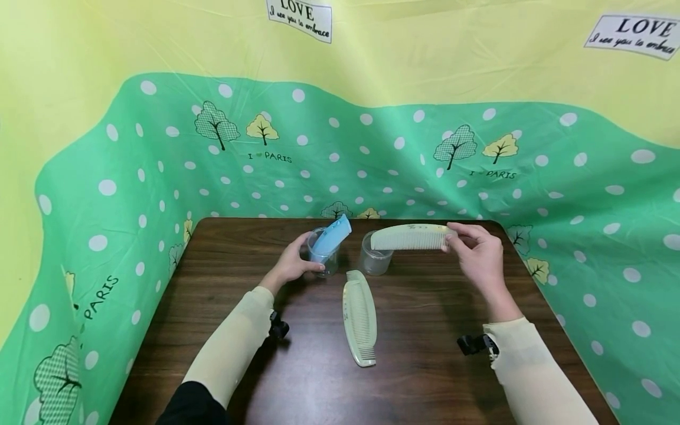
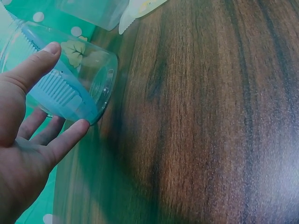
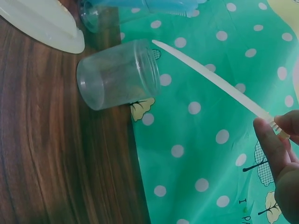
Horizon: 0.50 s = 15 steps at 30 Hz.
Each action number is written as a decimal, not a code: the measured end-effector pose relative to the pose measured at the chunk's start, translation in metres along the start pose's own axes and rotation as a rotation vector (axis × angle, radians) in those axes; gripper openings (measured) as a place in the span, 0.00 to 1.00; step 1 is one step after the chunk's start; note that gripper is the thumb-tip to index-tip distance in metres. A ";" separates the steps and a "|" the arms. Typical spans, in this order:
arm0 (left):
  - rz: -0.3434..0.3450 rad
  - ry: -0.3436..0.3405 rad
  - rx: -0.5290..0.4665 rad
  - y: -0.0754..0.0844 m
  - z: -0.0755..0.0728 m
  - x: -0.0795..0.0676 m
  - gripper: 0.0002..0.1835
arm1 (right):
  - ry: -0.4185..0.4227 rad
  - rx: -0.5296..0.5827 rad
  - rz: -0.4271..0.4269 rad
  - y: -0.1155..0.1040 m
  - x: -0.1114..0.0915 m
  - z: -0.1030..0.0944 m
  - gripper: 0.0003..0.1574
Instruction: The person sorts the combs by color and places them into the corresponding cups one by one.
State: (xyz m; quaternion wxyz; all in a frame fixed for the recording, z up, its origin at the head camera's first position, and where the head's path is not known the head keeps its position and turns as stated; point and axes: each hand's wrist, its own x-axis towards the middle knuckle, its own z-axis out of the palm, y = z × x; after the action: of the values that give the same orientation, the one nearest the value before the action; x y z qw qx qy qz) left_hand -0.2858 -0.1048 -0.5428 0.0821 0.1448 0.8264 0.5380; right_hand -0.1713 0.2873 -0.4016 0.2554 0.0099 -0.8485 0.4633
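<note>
Just left of the plastic jar (image 1: 376, 267), the left hand (image 1: 289, 261) wraps thumb and fingers around the see-through cup (image 1: 332, 267), a hold that probably steadies it while the blue comb (image 1: 332, 239) leans inside, too long to sit below the rim. The right hand (image 1: 478, 254) pinches one end of a pale green comb (image 1: 409, 237), apparently so that the far end stays free just above the jar's mouth, while on the person's side of the jar a second pale comb (image 1: 361, 321) lies flat on the bench (image 1: 425, 366), held by neither hand.
</note>
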 end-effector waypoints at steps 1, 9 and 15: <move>0.000 0.001 -0.001 0.000 0.000 0.000 0.54 | 0.001 -0.006 0.006 0.006 0.002 0.000 0.16; -0.011 0.003 -0.002 -0.002 0.000 0.000 0.54 | 0.021 -0.063 0.026 0.023 0.007 0.003 0.15; -0.007 0.003 -0.002 -0.003 0.000 0.000 0.54 | 0.008 -0.099 0.000 0.021 0.011 0.008 0.14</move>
State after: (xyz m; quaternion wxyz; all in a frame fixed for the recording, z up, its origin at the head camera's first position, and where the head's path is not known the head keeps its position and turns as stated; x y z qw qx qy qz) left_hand -0.2861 -0.1059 -0.5451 0.0829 0.1410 0.8264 0.5387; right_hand -0.1896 0.2955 -0.4168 0.2589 -0.0045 -0.8695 0.4206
